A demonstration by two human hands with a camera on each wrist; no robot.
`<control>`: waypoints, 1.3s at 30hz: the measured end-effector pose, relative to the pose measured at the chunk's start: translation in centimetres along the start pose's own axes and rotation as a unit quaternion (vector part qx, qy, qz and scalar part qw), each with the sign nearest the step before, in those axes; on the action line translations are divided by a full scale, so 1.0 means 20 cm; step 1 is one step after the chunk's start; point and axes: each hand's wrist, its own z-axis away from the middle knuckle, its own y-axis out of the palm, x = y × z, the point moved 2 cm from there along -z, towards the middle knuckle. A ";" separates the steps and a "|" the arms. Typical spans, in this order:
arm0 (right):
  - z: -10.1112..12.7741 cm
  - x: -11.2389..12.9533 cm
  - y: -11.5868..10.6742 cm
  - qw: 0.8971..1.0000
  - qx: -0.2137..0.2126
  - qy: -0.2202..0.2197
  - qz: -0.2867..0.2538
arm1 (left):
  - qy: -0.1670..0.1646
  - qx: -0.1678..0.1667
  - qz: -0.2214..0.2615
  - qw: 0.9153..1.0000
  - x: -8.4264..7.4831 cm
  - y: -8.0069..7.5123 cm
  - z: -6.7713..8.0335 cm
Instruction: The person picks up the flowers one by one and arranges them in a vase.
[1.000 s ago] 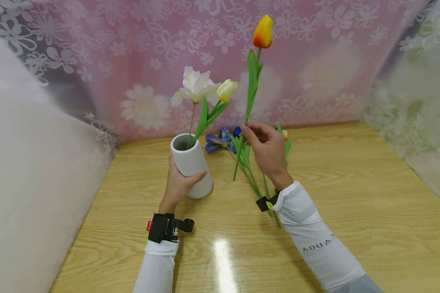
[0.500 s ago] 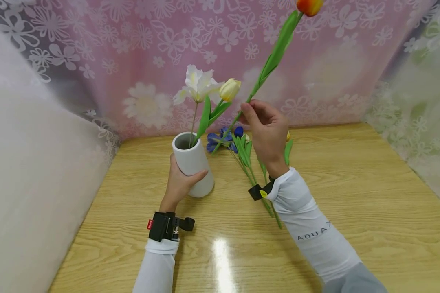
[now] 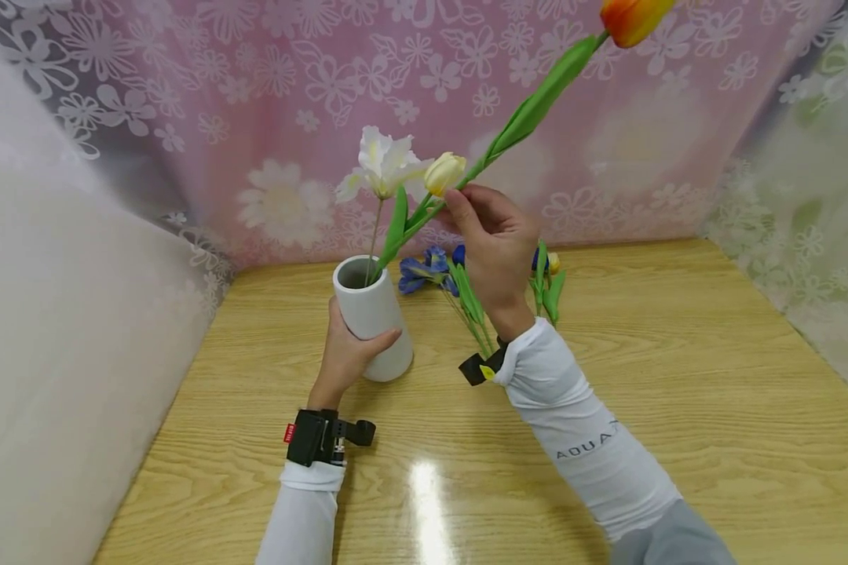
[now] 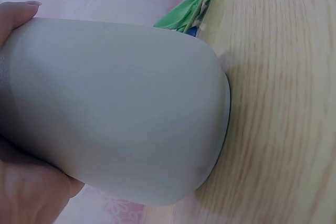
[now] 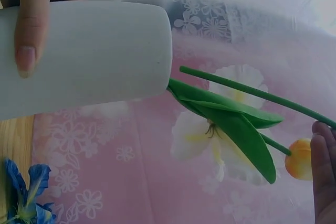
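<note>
My left hand (image 3: 346, 353) grips the white vase (image 3: 385, 333) around its side; in the left wrist view the vase (image 4: 121, 108) has its base at the wooden tabletop. A white ruffled flower (image 3: 381, 161) and a pale yellow tulip (image 3: 444, 174) stand in the vase. Between thumb and fingers, my right hand (image 3: 498, 251) pinches the stem of an orange-and-yellow tulip (image 3: 636, 20), which slants up to the right. In the right wrist view, this tulip's stem (image 5: 257, 93) has its lower end just beyond the vase mouth, seemingly apart from the rim.
Behind the right forearm, several flowers lie on the wooden table (image 3: 254, 471), among them a blue ruffled flower (image 3: 424, 271) and a small yellow bloom (image 3: 553, 263). A pink floral curtain (image 3: 254, 118) hangs at the back. A pale wall (image 3: 56, 353) is on the left.
My right hand has moved up and left, tilting the orange-and-yellow tulip from nearly upright to a rightward slant, its stem end now near the vase mouth. The left hand still holds the vase.
</note>
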 end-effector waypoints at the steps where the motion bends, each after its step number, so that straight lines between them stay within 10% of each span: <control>1: 0.00 0.00 0.01 1.000 0.003 0.008 0.000 | 0.000 0.001 0.000 1.000 0.00 0.00 0.00; 24: 0.09 -0.11 0.07 0.973 0.141 0.162 0.090 | -0.007 -0.001 -0.006 1.000 -0.01 0.01 0.01; 39: 0.19 -0.26 0.12 0.860 0.344 0.175 0.335 | 0.001 0.006 -0.002 1.000 0.00 0.01 0.00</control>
